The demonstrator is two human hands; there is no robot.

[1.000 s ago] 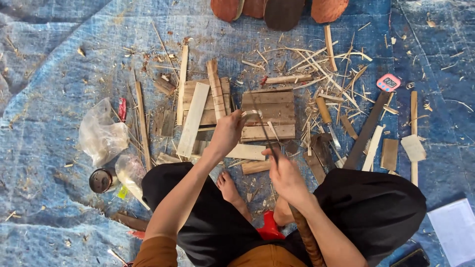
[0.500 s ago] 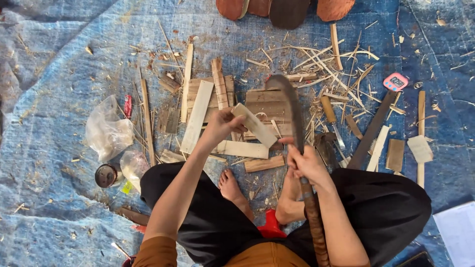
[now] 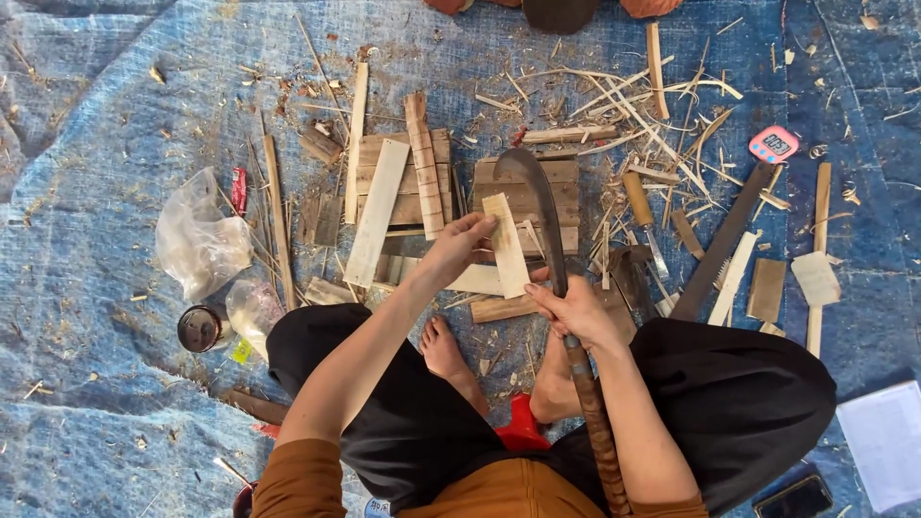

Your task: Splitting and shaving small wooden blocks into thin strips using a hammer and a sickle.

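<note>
the left hand [image 3: 459, 247] pinches the upper end of a pale flat wood slat [image 3: 506, 246], holding it nearly upright over the wooden chopping block [image 3: 566, 182]. the right hand [image 3: 576, 309] is clenched around the handle of a long curved blade [image 3: 543, 206], whose dark hooked tip rises just beside the slat's right edge; whether the two touch cannot be told. both hands work above the person's bare feet [image 3: 446, 347] and black trousers. around them, on the blue tarp [image 3: 106, 115], lie stacked wood strips [image 3: 422, 163], splinters and shavings. to the right lie a saw [image 3: 720, 245] and a small pink timer [image 3: 773, 145]; to the left a clear plastic bag [image 3: 197, 240] and a round tin [image 3: 200, 328].
</note>
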